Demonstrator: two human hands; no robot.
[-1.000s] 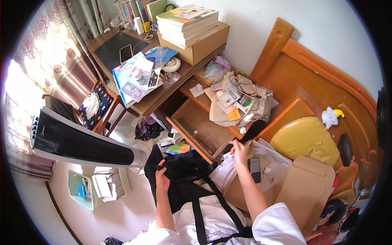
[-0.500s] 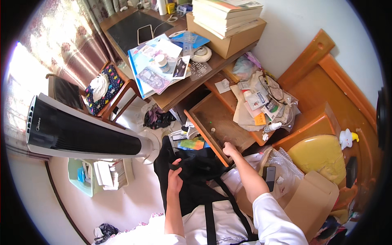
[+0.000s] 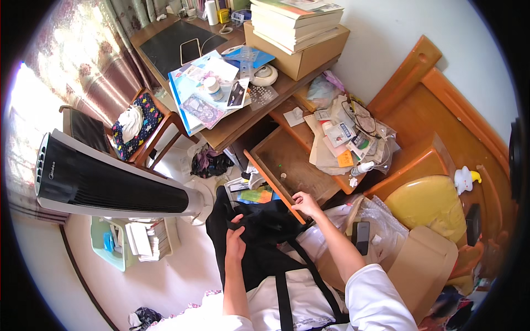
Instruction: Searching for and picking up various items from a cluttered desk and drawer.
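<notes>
The gathered fabric [image 3: 268, 223] is black, like the straps [image 3: 284, 298] across the off-white cloth [image 3: 265, 303], the drawer [image 3: 298, 157] brown and orange, the cushion [image 3: 150, 113] navy with multicoloured stars, the crate [image 3: 115, 264] pale green, the tower fan [image 3: 116, 182] black and grey.

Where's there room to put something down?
Mostly bare: the open drawer by the right hand, with little bits inside; floor between the green basket and black cloth. Crowded: the desk corner, with papers and a bottle.
</notes>
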